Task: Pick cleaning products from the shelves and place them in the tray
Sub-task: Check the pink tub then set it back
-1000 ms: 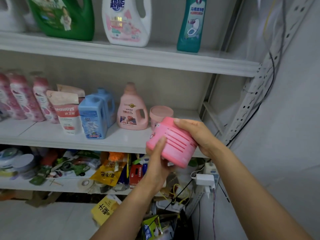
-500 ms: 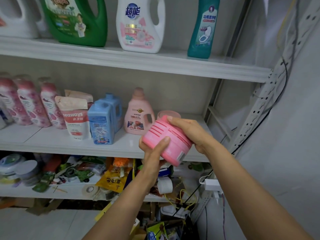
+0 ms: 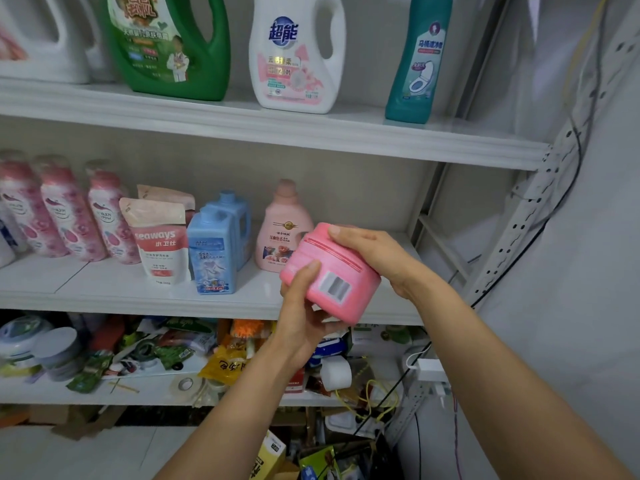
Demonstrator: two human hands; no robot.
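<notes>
A round pink tub [image 3: 332, 271] with a barcode label facing me is held tilted in front of the middle shelf [image 3: 138, 299]. My left hand [image 3: 304, 317] grips it from below, thumb on its side. My right hand [image 3: 374, 258] holds its upper right edge with fingers curled over the top. Behind it on the shelf stand a pale pink bottle [image 3: 280, 233], two blue bottles [image 3: 214, 251], white-and-pink pouches [image 3: 159, 244] and several pink floral bottles [image 3: 69, 216]. No tray is in view.
The top shelf [image 3: 277, 133] carries a green jug [image 3: 173, 46], a white detergent jug [image 3: 298, 53] and a teal toilet cleaner bottle [image 3: 419, 60]. The lower shelf [image 3: 104, 389] is cluttered with packets, tape and tubs. Cables and a charger [image 3: 429, 372] hang by the perforated upright at right.
Both hands have turned the pink tub, so its barcode side now faces me instead of the ribbed lid. The view has moved closer and slightly upward.
</notes>
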